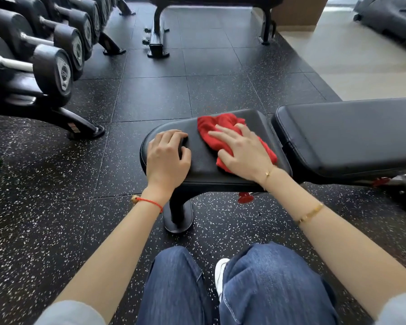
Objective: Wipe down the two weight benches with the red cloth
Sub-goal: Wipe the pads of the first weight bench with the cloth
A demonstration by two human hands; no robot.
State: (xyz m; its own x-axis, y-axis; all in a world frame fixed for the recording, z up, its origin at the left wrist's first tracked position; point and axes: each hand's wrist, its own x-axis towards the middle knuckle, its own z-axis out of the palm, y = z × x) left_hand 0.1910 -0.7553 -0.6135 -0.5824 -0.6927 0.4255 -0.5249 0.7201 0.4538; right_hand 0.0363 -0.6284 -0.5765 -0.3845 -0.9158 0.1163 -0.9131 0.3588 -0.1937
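Right hand lies flat on the red cloth, fingers straight and spread, pressing it onto the seat pad of the near weight bench — nothing pinched, only palm pressure. Left hand rests on the rounded end of the same pad with its fingers curled loosely, holding nothing; it looks to be bracing. The cloth is bunched, not spread, and sits on the half of the seat toward the back pad, touching the pad only under and around the palm. Risks, as I judge them: a bunched cloth covers a narrow strip, so patches of the seat may be missed; with no grip on it, a quick stroke could let the hand slide over the cloth and leave it behind, or push it off the far edge onto the speckled floor. The gap between seat and back pad could snag a fold. The area under the left hand goes unwiped unless that hand shifts. The second bench, well apart beyond, appears untouched — easily forgotten.
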